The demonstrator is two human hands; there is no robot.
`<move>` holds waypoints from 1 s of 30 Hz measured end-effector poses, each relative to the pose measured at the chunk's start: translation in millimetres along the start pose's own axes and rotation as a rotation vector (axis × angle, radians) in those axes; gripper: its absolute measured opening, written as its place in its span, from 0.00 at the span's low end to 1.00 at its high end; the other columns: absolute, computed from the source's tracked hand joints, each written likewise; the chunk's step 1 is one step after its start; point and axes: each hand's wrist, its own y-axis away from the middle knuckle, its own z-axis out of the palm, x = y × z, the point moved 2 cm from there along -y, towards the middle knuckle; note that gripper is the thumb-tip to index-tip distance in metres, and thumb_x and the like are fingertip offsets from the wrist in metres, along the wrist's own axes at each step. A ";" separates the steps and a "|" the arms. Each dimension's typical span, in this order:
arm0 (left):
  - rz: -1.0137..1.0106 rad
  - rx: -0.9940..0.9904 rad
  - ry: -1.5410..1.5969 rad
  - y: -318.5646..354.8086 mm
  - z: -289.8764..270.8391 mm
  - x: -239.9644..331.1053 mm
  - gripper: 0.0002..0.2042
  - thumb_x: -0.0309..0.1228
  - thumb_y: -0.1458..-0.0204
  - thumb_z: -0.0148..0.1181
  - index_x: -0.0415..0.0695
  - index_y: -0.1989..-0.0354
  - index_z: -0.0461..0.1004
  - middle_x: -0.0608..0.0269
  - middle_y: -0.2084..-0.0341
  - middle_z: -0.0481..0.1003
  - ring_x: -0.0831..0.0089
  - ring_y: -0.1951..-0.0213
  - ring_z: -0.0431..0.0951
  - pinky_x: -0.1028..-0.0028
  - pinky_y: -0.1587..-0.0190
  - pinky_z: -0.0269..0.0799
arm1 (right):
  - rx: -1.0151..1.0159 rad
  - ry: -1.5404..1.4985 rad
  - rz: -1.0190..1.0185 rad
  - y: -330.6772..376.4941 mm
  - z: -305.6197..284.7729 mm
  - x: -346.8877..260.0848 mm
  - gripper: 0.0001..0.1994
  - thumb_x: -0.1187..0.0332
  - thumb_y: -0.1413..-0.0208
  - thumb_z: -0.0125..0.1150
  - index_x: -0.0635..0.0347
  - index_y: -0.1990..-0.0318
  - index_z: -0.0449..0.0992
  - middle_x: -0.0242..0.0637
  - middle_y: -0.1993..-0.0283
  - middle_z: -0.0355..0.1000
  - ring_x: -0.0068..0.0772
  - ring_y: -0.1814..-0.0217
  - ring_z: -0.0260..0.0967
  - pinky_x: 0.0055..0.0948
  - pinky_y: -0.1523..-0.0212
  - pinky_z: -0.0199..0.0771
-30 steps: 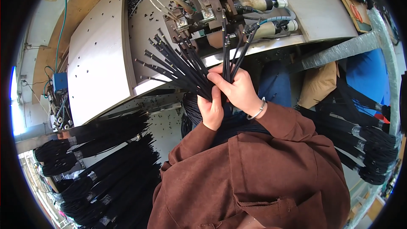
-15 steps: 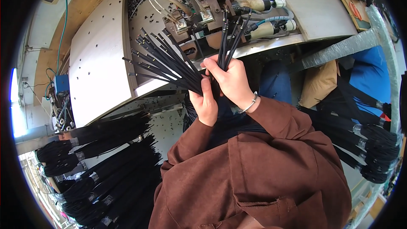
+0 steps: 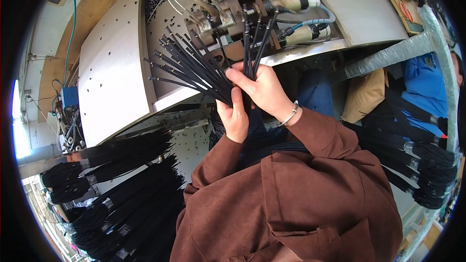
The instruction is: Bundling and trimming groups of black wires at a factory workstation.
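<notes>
My left hand [image 3: 234, 120] is closed round a thick bundle of black cords [image 3: 191, 68], thumb on top. Their tips carry small pale bands and fan out up and to the left, over the edge of the machine table. Close beside it, my right hand [image 3: 267, 91] pinches a few separate black cords [image 3: 247, 48], which point up toward the machine head [image 3: 233, 19]. The two hands nearly touch, and the cords' lower ends are hidden beneath them. Metal blocks on the machine, just beyond the cord tips, look blurred.
Small black bits litter the pale machine table [image 3: 114, 68]. Long bundles of black cord [image 3: 131, 208] hang at the left, with more bundles [image 3: 432, 165] at the right. A metal bar [image 3: 388, 58] crosses at right, near a brown paper bag [image 3: 366, 94] and a person in blue [image 3: 427, 87].
The cords in my right hand have swung slightly left at their tips. Machine blocks have shifted and blurred. At the right, the person in blue shows more in view.
</notes>
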 end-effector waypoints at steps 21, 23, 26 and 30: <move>0.031 0.046 -0.053 11.2 -4.7 -8.5 0.09 0.28 0.41 0.45 0.39 0.57 0.68 0.66 0.62 0.71 0.81 0.61 0.69 0.80 0.57 0.65 | 0.098 -0.006 0.007 12.5 -1.1 3.2 0.08 0.69 0.49 0.58 0.67 0.71 0.75 0.36 0.79 0.73 0.21 0.75 0.71 0.20 0.73 0.69; 0.043 0.078 -0.107 8.0 -5.5 -7.8 0.08 0.28 0.42 0.45 0.39 0.57 0.66 0.68 0.65 0.69 0.82 0.65 0.68 0.81 0.63 0.65 | 0.093 -0.008 0.010 11.4 0.7 3.6 0.08 0.69 0.49 0.58 0.67 0.71 0.75 0.36 0.79 0.73 0.21 0.75 0.71 0.20 0.73 0.69; 0.034 0.077 -0.102 6.1 -1.9 -3.7 0.08 0.28 0.42 0.46 0.39 0.57 0.66 0.68 0.67 0.69 0.82 0.68 0.68 0.81 0.66 0.65 | 0.089 -0.006 0.009 9.7 0.6 2.7 0.08 0.69 0.49 0.58 0.67 0.71 0.75 0.35 0.78 0.73 0.21 0.76 0.71 0.20 0.73 0.69; -0.020 0.037 -0.128 6.8 4.2 -2.7 0.09 0.29 0.42 0.47 0.37 0.59 0.68 0.67 0.69 0.70 0.82 0.68 0.68 0.80 0.66 0.66 | 0.102 -0.023 -0.012 9.5 -11.6 0.4 0.09 0.68 0.48 0.56 0.66 0.72 0.74 0.34 0.79 0.73 0.19 0.76 0.69 0.21 0.75 0.68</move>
